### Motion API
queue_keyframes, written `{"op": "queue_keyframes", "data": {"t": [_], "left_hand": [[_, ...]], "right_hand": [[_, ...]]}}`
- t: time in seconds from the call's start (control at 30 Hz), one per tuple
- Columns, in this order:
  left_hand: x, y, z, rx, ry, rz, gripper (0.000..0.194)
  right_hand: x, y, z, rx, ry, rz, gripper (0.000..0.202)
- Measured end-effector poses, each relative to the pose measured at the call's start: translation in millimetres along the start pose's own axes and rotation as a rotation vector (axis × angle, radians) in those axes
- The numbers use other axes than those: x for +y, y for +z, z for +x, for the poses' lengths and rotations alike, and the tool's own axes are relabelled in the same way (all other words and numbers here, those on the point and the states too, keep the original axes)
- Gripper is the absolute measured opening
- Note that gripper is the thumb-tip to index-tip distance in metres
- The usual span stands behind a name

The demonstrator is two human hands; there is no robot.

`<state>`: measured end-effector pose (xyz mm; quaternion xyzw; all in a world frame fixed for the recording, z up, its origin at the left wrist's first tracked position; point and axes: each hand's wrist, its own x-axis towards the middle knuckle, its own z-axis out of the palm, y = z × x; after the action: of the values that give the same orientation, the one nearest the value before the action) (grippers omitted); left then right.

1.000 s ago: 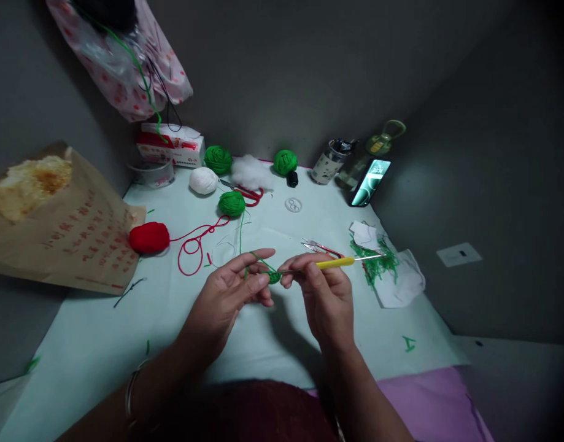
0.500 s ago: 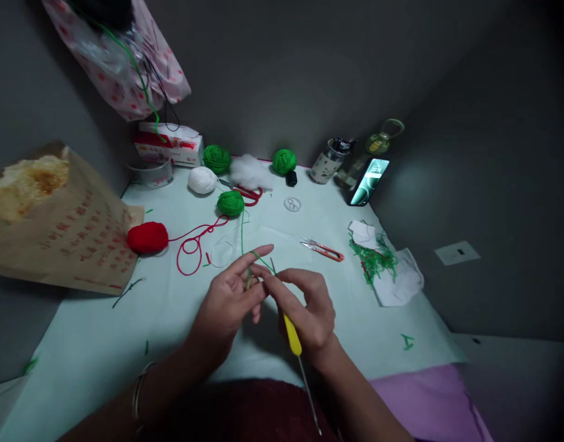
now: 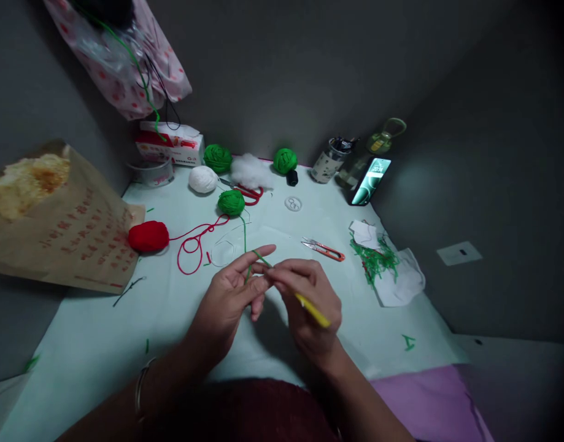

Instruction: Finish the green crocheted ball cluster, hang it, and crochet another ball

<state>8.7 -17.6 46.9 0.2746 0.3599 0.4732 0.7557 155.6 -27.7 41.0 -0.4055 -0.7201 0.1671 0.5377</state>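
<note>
Green yarn (image 3: 245, 236) runs from a green yarn ball (image 3: 231, 202) to my left hand (image 3: 233, 294), where it passes over the stretched index finger. That hand's thumb pinches close to the other hand's fingertips, and the yarn between them is mostly covered. My right hand (image 3: 312, 301) is closed around a crochet hook (image 3: 313, 310) with a yellow handle. The hook's tip is hidden by the fingers near the left thumb. Any stitched piece there is too small to make out.
Orange thread snips (image 3: 325, 249) lie beyond my right hand. A red yarn ball (image 3: 149, 237) and paper bag (image 3: 88, 227) are at left. Red-handled scissors (image 3: 251, 196) and white stuffing (image 3: 251, 172) lie at the back. A phone (image 3: 371, 181) leans at right, behind green yarn scraps (image 3: 376, 258).
My right hand has turned, so the yellow handle now slants further right and the hook's lower metal end is out of sight. My left hand has hardly moved.
</note>
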Motion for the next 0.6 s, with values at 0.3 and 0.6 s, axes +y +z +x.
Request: {"op": "queue_keyframes", "data": {"t": [0.3,0.6], "left_hand": [[4.8,-5.7,4.1,-0.024,-0.027,-0.056,0.034],[4.5,-3.1,0.3,-0.01,0.011,0.014,0.035]], "right_hand": [[4.3,-6.4,9.1,0.065,0.3,0.445,0.02],[11.9,-2.5,6.5,0.082,0.534,0.728,0.018]]}}
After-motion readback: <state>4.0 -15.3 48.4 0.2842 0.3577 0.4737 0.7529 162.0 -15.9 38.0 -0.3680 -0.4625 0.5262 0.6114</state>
